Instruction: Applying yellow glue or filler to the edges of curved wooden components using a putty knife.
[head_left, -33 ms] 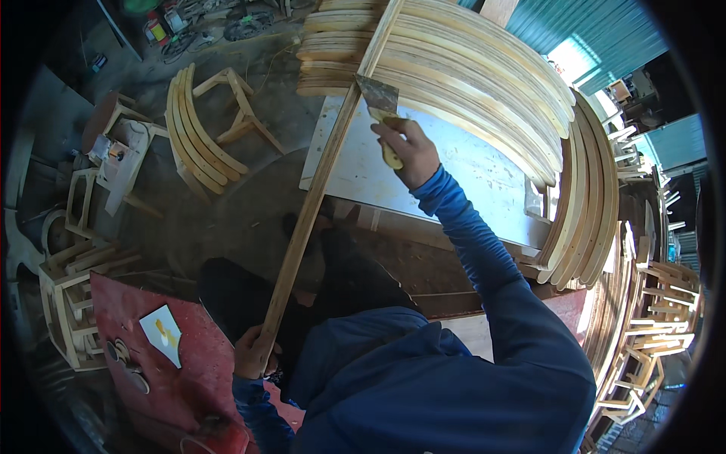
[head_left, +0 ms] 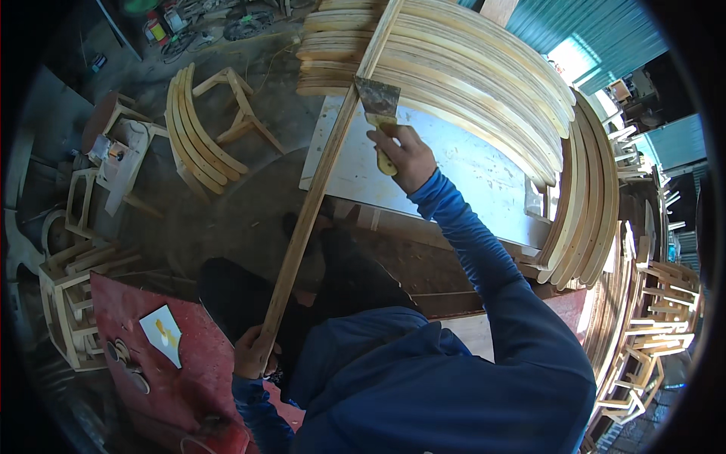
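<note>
My left hand (head_left: 253, 352) is closed round the near end of a long, narrow wooden strip (head_left: 302, 227), which slants up and away over the curved wood pieces. My right hand (head_left: 408, 157) grips the yellowish handle of a putty knife (head_left: 378, 100). Its broad, stained blade touches the strip's right side, or lies very close to it, near the far end. A white board (head_left: 469, 178) lies beneath the right hand. Several curved wooden slats (head_left: 469, 76) are stacked on its far part.
More curved slats (head_left: 586, 197) stand at the right, and another bundle (head_left: 198, 132) leans at the left beside a wooden frame (head_left: 242, 110). On the red surface (head_left: 121, 303) lie a white palette piece with yellow smears (head_left: 161, 335) and round lids (head_left: 138, 380). Chair frames (head_left: 654, 325) are piled at the far right.
My right hand has shifted slightly left, and the putty knife has turned so that its handle points more straight down. My left hand and the strip look unmoved.
</note>
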Demonstrator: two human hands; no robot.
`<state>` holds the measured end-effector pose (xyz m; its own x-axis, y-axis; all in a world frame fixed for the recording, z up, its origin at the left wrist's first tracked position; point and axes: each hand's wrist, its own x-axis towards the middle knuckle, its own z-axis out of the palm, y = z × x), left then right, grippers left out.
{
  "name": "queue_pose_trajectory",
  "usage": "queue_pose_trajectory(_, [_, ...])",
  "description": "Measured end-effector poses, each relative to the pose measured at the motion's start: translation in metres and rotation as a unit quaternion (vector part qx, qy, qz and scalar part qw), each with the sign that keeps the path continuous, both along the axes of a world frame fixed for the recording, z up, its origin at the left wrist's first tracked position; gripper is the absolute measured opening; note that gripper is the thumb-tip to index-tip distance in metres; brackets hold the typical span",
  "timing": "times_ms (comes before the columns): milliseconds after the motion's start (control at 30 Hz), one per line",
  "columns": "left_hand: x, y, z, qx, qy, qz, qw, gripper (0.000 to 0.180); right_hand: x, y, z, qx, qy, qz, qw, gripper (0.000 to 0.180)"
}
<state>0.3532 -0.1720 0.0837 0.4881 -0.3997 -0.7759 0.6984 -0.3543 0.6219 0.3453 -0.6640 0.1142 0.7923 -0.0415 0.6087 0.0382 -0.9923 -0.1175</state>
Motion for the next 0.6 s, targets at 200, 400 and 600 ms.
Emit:
queue_pose_trajectory(200, [0.002, -0.002, -0.002, 0.010, -0.006, 0.002, 1.000, 0.036, -0.026, 0.009, -0.004, 0.019, 0.050, -0.004, 0.999, 0.050])
queue_pose_trajectory(400, [0.000, -0.002, -0.007, -0.013, -0.015, 0.014, 1.000, 0.035, -0.014, -0.006, 0.030, 0.056, -0.004, -0.037, 0.998, 0.047])
queue_pose_trajectory(600, [-0.008, -0.010, 0.000, 0.019, -0.071, -0.005, 0.997, 0.041, -0.023, 0.008, 0.020, 0.036, 0.057, 0.004, 0.998, 0.050])
